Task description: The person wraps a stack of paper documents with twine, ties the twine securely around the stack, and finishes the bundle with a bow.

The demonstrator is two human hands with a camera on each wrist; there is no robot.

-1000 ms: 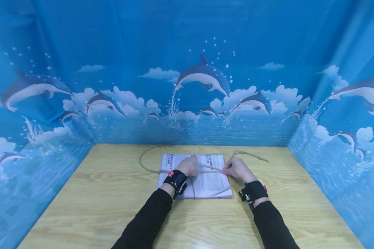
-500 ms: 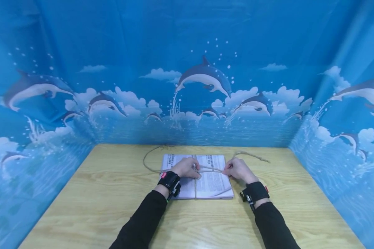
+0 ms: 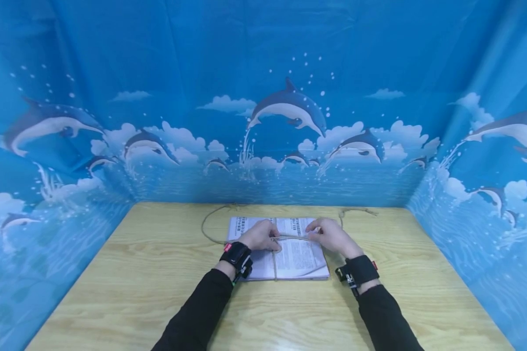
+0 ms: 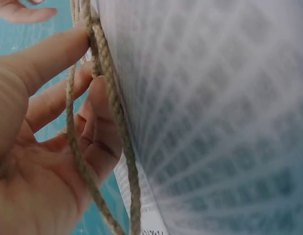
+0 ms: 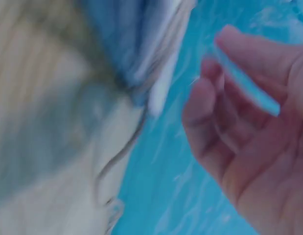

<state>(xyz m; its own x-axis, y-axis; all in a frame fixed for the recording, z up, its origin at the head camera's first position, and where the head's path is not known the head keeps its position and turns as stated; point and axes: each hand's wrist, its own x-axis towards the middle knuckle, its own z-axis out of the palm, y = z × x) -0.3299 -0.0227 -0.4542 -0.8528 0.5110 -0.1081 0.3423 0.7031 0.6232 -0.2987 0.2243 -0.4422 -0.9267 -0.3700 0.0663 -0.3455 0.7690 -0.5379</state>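
A stack of newspapers [image 3: 300, 261] lies flat on the table, with brown twine [image 3: 275, 265] running across it both ways. My left hand [image 3: 260, 236] is over the middle of the stack. In the left wrist view its thumb and forefinger pinch the twine [image 4: 95, 41] at a crossing, while a loose length hangs past the palm. Over the stack's right part hovers my right hand [image 3: 331, 236], fingers loosely bent. The right wrist view shows that hand [image 5: 254, 112] holding nothing, apart from the twine [image 5: 123, 149] at the stack's edge.
One twine tail [image 3: 208, 214] curves on the table left of the stack; another tail [image 3: 360, 210] lies behind the right hand. A blue dolphin-print curtain [image 3: 263, 180] walls off the back and both sides of the wooden table [image 3: 158, 273].
My right hand has let go of the twine and risen slightly to the left. The right tail has shifted backward. My left hand has turned from the knot, its thumb and forefinger now showing at the crossing.
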